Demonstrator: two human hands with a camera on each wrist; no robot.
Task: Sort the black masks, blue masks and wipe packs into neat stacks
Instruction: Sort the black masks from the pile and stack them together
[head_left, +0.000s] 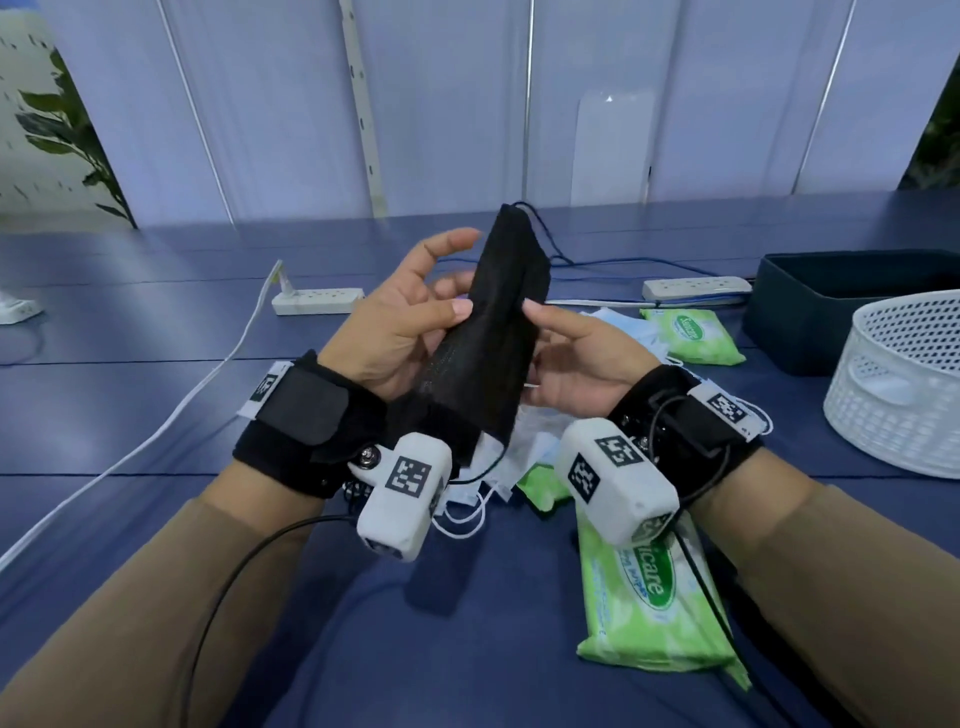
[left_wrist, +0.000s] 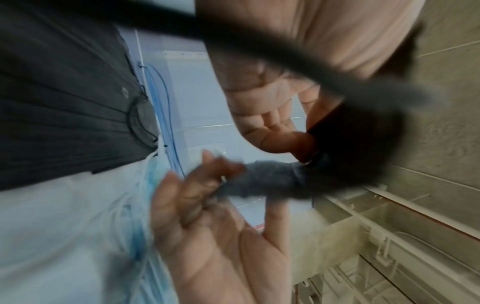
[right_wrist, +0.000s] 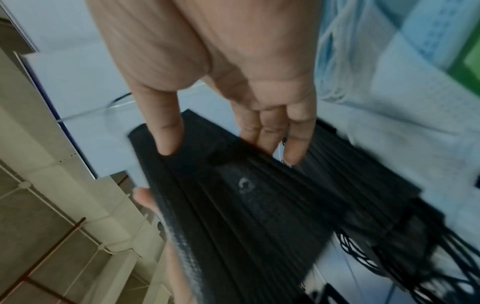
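Note:
A bundle of black masks (head_left: 493, 338) stands nearly upright above the blue table, held between both hands. My left hand (head_left: 452, 280) grips its left edge, thumb on the front and fingers spread behind. My right hand (head_left: 550, 332) pinches the right edge; in the right wrist view the thumb lies on the pleated black masks (right_wrist: 233, 205) and the fingers reach over the far edge. Blue masks (head_left: 618, 322) lie in a loose pile under and beyond my hands. Wipe packs lie at the back right (head_left: 691, 338), near my right forearm (head_left: 649, 597), and under my wrists (head_left: 540, 488).
A white perforated basket (head_left: 898, 384) and a dark bin (head_left: 852, 306) stand at the right. Two power strips (head_left: 317, 301) (head_left: 696, 288) lie further back, and a white cable (head_left: 156, 436) runs across the table's left side.

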